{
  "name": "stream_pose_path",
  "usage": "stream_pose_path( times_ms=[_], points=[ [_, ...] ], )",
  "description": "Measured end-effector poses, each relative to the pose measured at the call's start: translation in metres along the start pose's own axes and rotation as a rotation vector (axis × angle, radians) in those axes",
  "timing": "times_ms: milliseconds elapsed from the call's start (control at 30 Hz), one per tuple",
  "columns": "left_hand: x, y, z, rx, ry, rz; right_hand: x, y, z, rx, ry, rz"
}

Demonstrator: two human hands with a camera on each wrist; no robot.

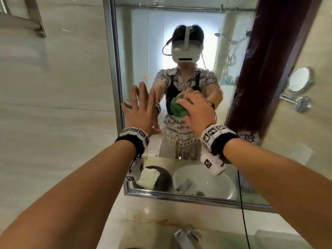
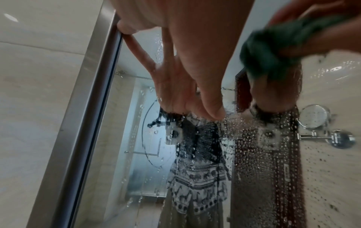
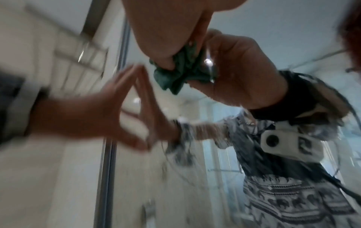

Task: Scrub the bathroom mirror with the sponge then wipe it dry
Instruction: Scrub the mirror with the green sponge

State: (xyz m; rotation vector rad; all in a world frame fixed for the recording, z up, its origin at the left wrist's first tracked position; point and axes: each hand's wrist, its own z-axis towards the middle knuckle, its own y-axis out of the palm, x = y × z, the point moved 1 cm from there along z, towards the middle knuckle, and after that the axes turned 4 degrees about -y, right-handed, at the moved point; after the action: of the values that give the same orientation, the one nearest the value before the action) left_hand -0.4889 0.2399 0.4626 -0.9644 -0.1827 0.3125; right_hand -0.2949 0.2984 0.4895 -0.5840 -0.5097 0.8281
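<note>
The bathroom mirror [image 1: 197, 42] hangs in a metal frame straight ahead, and its glass [image 2: 126, 154] is dotted with water drops. My left hand [image 1: 142, 105] lies flat against the glass by the left frame edge, fingers straight and spread [image 2: 195, 61]. To its right, my right hand [image 1: 194, 108] grips a crumpled green sponge [image 1: 177, 107] and holds it against the mirror at chest height. The sponge [image 2: 273, 50] bulges out from under the curled fingers. The right wrist view is blurred but shows the sponge [image 3: 183, 74] under my right hand [image 3: 166, 30] with its reflection.
A white folded towel [image 1: 149, 177] and a white basin [image 1: 206, 182] appear as reflections low in the mirror. A chrome faucet [image 1: 186, 236] stands below. A round magnifying mirror [image 1: 300, 79] juts from the right wall. A metal rack [image 1: 21, 20] is mounted at the upper left.
</note>
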Motion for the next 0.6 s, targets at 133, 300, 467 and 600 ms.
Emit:
stream_pose_path(
  times_ms=[133, 300, 467, 600],
  points=[
    [-0.008, -0.003, -0.003, 0.022, 0.074, -0.005, 0.01, -0.046, 0.044, 0.405, 0.495, 0.08],
    [-0.042, -0.019, 0.0, 0.06, 0.235, 0.033, -0.018, -0.029, 0.048, 0.291, 0.451, 0.033],
    [-0.1, -0.036, 0.004, 0.112, 0.176, -0.012, -0.066, 0.031, 0.029, -0.202, 0.083, -0.016],
    [-0.133, -0.029, 0.013, -0.014, 0.137, -0.045, -0.09, 0.048, 0.017, -0.411, 0.035, -0.024]
  ],
)
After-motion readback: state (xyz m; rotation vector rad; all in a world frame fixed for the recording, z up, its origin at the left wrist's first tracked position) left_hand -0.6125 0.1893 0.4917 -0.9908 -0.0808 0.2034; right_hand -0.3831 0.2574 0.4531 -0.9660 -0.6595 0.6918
